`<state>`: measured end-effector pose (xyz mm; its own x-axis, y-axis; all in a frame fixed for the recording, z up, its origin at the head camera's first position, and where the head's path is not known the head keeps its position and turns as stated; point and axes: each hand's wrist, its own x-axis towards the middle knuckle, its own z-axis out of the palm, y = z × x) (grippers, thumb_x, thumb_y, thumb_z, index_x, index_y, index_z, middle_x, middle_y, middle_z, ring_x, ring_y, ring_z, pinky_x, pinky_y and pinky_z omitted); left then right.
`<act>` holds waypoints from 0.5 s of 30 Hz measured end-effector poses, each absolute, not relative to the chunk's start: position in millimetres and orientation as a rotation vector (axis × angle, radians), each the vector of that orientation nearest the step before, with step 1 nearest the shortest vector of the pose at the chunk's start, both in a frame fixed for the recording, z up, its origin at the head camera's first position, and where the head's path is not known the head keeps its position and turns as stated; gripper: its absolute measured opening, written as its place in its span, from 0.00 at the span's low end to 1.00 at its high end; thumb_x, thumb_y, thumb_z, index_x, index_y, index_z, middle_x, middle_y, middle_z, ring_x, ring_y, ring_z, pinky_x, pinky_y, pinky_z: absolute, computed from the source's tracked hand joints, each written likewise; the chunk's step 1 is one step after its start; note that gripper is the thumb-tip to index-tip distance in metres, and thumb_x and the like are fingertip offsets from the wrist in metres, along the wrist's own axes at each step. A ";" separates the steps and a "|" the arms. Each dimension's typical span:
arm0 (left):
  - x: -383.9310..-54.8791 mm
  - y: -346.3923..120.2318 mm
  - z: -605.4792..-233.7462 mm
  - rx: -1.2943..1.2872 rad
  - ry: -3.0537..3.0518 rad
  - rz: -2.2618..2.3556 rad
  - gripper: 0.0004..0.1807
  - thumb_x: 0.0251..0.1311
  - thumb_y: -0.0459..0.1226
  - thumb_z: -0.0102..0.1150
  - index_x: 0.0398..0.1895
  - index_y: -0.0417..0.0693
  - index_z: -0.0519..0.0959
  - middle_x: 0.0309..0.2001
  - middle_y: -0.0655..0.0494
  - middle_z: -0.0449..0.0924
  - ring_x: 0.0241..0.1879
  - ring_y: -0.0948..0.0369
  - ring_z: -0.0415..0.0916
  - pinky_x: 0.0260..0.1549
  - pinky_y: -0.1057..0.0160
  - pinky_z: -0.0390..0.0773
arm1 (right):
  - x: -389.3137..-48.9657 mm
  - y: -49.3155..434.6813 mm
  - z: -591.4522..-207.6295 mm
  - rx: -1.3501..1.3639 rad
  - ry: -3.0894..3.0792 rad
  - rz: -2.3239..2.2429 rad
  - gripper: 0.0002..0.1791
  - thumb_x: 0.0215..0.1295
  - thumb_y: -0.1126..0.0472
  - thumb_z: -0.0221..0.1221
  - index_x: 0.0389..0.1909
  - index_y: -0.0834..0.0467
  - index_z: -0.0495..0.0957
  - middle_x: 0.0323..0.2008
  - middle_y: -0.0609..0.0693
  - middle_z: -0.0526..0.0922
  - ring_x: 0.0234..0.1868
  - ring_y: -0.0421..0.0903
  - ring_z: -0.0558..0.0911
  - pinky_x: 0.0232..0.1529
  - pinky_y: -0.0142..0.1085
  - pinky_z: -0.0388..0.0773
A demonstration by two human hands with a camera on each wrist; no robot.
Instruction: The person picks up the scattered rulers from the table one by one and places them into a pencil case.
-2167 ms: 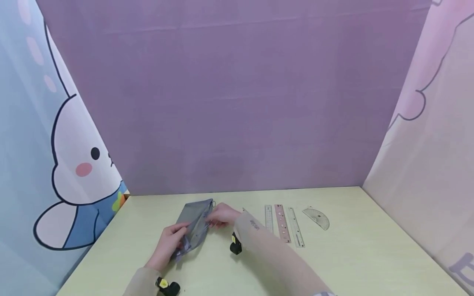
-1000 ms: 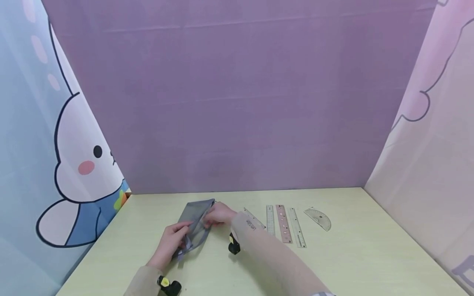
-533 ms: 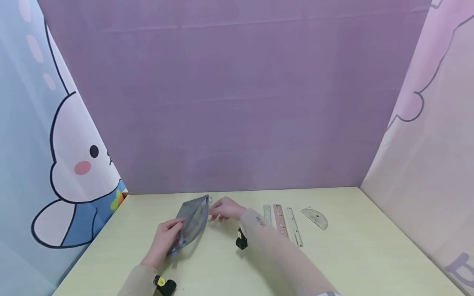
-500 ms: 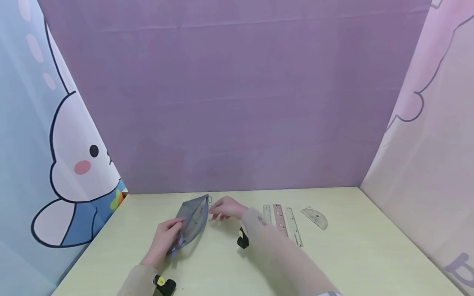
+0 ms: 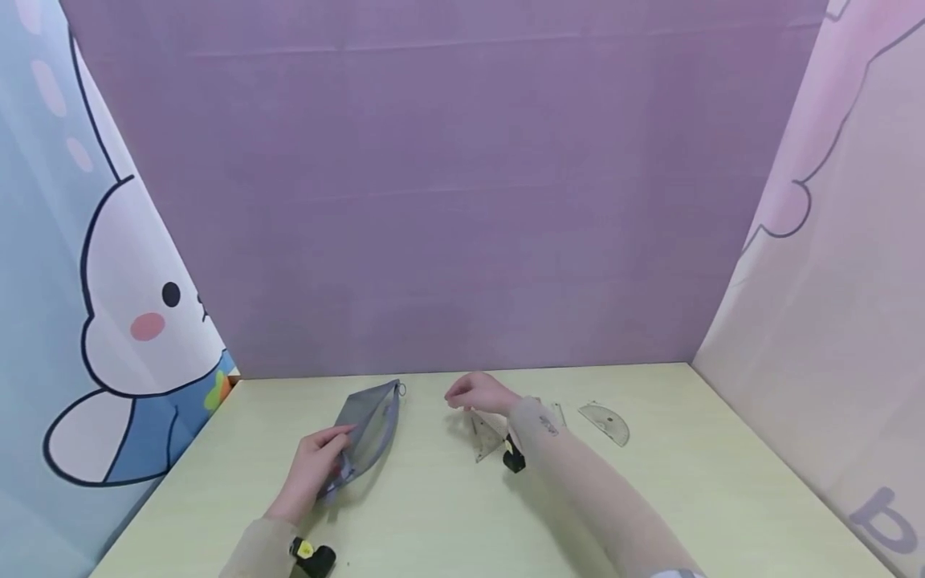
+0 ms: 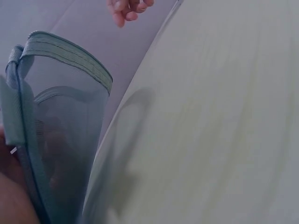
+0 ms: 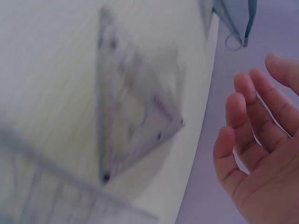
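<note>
A grey-blue mesh zip pouch (image 5: 376, 429) is tilted up off the left part of the table, its mouth gaping to the right. My left hand (image 5: 315, 461) pinches its near side between thumb and fingers. In the left wrist view the stitched rim of the pouch (image 6: 70, 56) bows outward. My right hand (image 5: 482, 393) hovers over the table, holding nothing; the right wrist view shows its fingers apart and loosely bent. Just below that hand lies a clear triangular set square (image 5: 484, 437), blurred in the right wrist view.
A clear protractor (image 5: 605, 422) lies to the right of my right forearm. One ruler's end (image 5: 558, 413) peeks out past the sleeve, which hides the other rulers. A purple cloth (image 5: 462, 201) stands behind the table (image 5: 650, 514).
My right hand has left the pouch's edge and moved right, over the set square, which now shows. The pouch mouth gapes wider, while my left hand keeps its grip.
</note>
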<state>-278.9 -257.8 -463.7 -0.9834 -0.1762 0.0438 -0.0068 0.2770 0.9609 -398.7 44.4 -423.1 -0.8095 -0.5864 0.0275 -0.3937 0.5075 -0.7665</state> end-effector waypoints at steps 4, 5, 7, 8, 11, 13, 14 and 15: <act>-279.2 -260.1 -466.4 0.179 -2.390 -1.817 0.20 0.62 0.34 0.52 0.57 0.37 0.77 0.47 0.46 0.77 0.23 0.63 0.64 0.27 0.65 0.73 | -398.3 54.8 -423.3 -0.852 2.612 -1.086 0.14 0.65 0.61 0.59 0.48 0.63 0.81 0.43 0.50 0.83 0.45 0.48 0.80 0.49 0.42 0.75; -279.1 -260.4 -466.9 0.179 -2.388 -1.823 0.20 0.62 0.34 0.52 0.57 0.36 0.77 0.49 0.46 0.77 0.24 0.63 0.65 0.27 0.65 0.74 | -398.3 56.9 -423.1 -0.848 2.625 -1.070 0.14 0.64 0.62 0.60 0.48 0.63 0.81 0.43 0.49 0.83 0.45 0.47 0.80 0.49 0.43 0.74; -278.9 -260.7 -467.9 0.188 -2.379 -1.842 0.20 0.61 0.33 0.52 0.56 0.36 0.77 0.51 0.44 0.76 0.26 0.63 0.67 0.27 0.65 0.75 | -399.0 60.7 -423.5 -0.846 2.629 -1.050 0.14 0.63 0.64 0.60 0.49 0.63 0.81 0.44 0.50 0.83 0.47 0.47 0.79 0.50 0.44 0.74; -278.7 -260.7 -468.3 0.192 -2.376 -1.850 0.20 0.61 0.33 0.52 0.56 0.35 0.77 0.53 0.44 0.76 0.27 0.63 0.67 0.27 0.65 0.75 | -399.7 62.5 -424.1 -0.845 2.626 -1.037 0.15 0.63 0.64 0.61 0.50 0.63 0.80 0.46 0.50 0.82 0.48 0.48 0.78 0.51 0.45 0.74; -278.7 -260.3 -469.2 0.206 -2.365 -1.875 0.21 0.60 0.32 0.51 0.57 0.35 0.77 0.54 0.44 0.75 0.27 0.63 0.67 0.25 0.66 0.74 | -401.9 67.5 -425.7 -0.843 2.616 -0.970 0.18 0.62 0.65 0.60 0.54 0.62 0.79 0.51 0.51 0.80 0.54 0.52 0.76 0.54 0.46 0.72; -279.1 -259.7 -470.1 0.211 -2.356 -1.894 0.21 0.60 0.32 0.51 0.57 0.36 0.77 0.54 0.43 0.74 0.26 0.63 0.67 0.25 0.67 0.73 | -403.1 70.9 -426.4 -0.831 2.607 -0.897 0.22 0.61 0.65 0.61 0.57 0.60 0.77 0.56 0.51 0.78 0.59 0.54 0.74 0.58 0.48 0.69; -279.3 -259.3 -470.6 0.213 -2.352 -1.899 0.21 0.60 0.32 0.51 0.57 0.36 0.77 0.55 0.43 0.74 0.27 0.63 0.67 0.25 0.67 0.73 | -403.5 72.5 -426.4 -0.822 2.603 -0.861 0.23 0.61 0.64 0.62 0.59 0.59 0.76 0.58 0.50 0.77 0.61 0.54 0.72 0.60 0.49 0.67; -279.5 -259.0 -471.2 0.215 -2.348 -1.908 0.21 0.60 0.32 0.51 0.57 0.35 0.76 0.56 0.43 0.73 0.28 0.63 0.68 0.26 0.67 0.73 | -404.0 74.2 -426.3 -0.816 2.601 -0.828 0.25 0.60 0.63 0.63 0.60 0.58 0.75 0.59 0.50 0.75 0.63 0.55 0.70 0.61 0.51 0.65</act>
